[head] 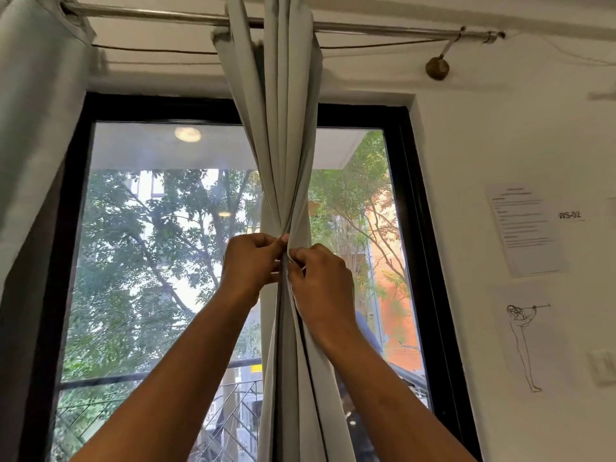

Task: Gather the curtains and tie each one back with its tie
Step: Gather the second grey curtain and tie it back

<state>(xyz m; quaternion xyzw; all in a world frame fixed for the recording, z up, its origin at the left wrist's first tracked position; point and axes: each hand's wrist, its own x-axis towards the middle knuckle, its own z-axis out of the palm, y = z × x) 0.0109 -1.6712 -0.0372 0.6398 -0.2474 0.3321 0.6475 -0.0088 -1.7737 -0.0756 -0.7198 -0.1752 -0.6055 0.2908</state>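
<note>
Grey curtain [283, 145] bunched mid-window. Left hand [248, 261] and right hand [321, 278] both pinched thin pale tie [302, 268] at its gathered waist.

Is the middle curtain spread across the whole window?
No, the middle curtain is gathered into a bundle, held by the left hand and right hand, with window glass showing on either side.

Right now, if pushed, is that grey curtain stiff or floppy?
Probably floppy: the grey curtain hangs in soft folds, cinched narrow where the left hand and right hand pinch its tie. Likely swings from the metal rod.
</note>
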